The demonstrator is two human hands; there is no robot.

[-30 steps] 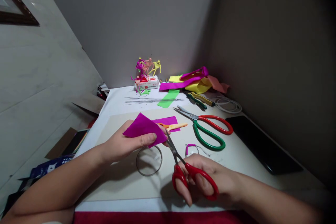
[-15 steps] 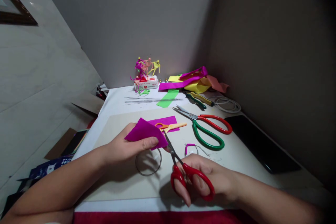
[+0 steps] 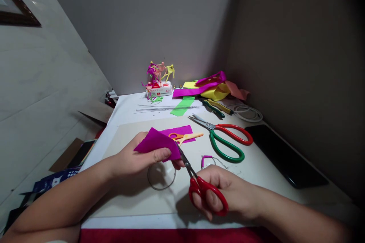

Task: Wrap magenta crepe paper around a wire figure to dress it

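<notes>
1. While the left hand (image 3: 137, 155) holds a purple sheet (image 3: 156, 144) over the middle of the worktop (image 3: 125, 107), its thumb presses on top and its other fingers go beneath, clamped on the sheet.
2. Nearer the worktop's near edge, the right hand (image 3: 225, 186) grips red-handled scissors (image 3: 203, 185), its fingers closed around the 2 loops.
3. The scissors' blades are nearly together and point away from the near edge, their tips at the sheet's right side; whether they bite into it, I cannot tell.
4. Between the 2 hands and the near edge is a thin metal ring (image 3: 161, 190), its top partly hidden by the left hand.
5. Just past the right hand, towards the far edge, lies a purple-wrapped wire piece (image 3: 203, 162), partly covered by that hand.
6. Beyond the held sheet, orange scissors (image 3: 188, 137) overlap a flat purple piece (image 3: 186, 130).
7. Larger scissors with 1 red and 1 green handle (image 3: 211, 126) lie to their right, and a black slab (image 3: 286, 155) lies along the right edge.
8. Towards the far right corner are coloured strips (image 3: 216, 92), pliers (image 3: 213, 109) and a coiled white cable (image 3: 248, 117).
9. Near the far left corner, small bright figures (image 3: 160, 70) stand on a box (image 3: 164, 91).
</notes>
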